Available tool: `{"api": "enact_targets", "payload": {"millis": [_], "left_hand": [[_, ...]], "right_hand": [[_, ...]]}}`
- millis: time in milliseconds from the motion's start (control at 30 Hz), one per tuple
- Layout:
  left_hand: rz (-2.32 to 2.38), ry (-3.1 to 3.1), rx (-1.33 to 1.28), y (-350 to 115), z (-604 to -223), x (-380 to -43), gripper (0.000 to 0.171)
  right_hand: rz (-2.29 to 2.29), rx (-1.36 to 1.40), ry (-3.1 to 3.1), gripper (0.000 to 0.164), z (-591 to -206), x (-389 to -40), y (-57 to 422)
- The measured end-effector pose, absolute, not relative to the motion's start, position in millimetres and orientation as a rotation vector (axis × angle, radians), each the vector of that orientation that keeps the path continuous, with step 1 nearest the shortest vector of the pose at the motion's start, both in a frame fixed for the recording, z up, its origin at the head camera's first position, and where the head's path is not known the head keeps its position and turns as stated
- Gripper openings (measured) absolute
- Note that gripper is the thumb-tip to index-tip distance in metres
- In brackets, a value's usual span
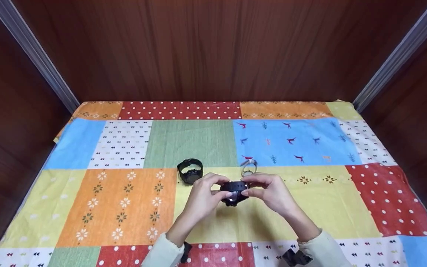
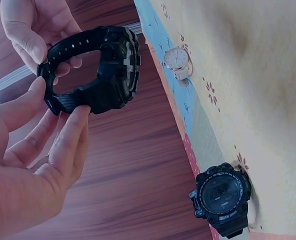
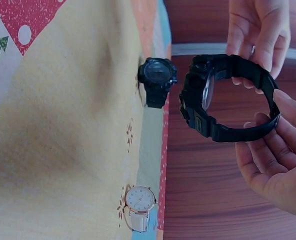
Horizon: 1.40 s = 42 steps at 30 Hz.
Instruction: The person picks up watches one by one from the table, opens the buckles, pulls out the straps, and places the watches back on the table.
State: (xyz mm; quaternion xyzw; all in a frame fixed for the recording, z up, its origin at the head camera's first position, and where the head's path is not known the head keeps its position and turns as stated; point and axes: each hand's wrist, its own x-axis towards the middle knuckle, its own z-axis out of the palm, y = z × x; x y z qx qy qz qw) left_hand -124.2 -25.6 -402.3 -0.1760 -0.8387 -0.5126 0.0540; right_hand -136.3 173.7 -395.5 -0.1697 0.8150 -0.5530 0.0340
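Both hands hold one black wristwatch (image 1: 234, 187) above the yellow patch of the cloth, its strap looped into a ring. My left hand (image 1: 207, 193) pinches one side of the strap between thumb and fingers. On the other side, my right hand (image 1: 271, 193) grips the strap the same way. In the left wrist view the held watch (image 2: 120, 67) shows its thick case side-on, with the strap ends overlapping at the fingers. A second black watch (image 1: 190, 172) stands on the cloth to the left. Beyond the right hand sits a watch with a white dial and pale strap (image 3: 140, 202).
A patchwork tablecloth (image 1: 124, 207) covers the table. Dark wood-grain panels (image 1: 213, 48) enclose the back and both sides, with metal strips (image 1: 37, 52) at the corners. Black straps (image 1: 297, 256) sit at the sleeve cuffs.
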Motion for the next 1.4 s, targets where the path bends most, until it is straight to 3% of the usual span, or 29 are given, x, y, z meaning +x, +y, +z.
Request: {"api": "enact_targets", "payload": {"millis": [933, 1200, 1400], "left_hand": [[-1.791, -2.442, -0.553, -31, -398, -125, 0.025], [-1.732, -2.442, -0.549, -31, -398, -124, 0.025], [-1.558, -2.474, -0.535, -30, -396, -123, 0.025]], "right_hand": [[-1.817, -0.419, 2.399, 0.03, -382, -137, 177], [-1.794, -0.452, 2.395, 0.03, -383, -137, 176], [-1.747, -0.623, 2.467, 0.026, -384, -138, 174]]}}
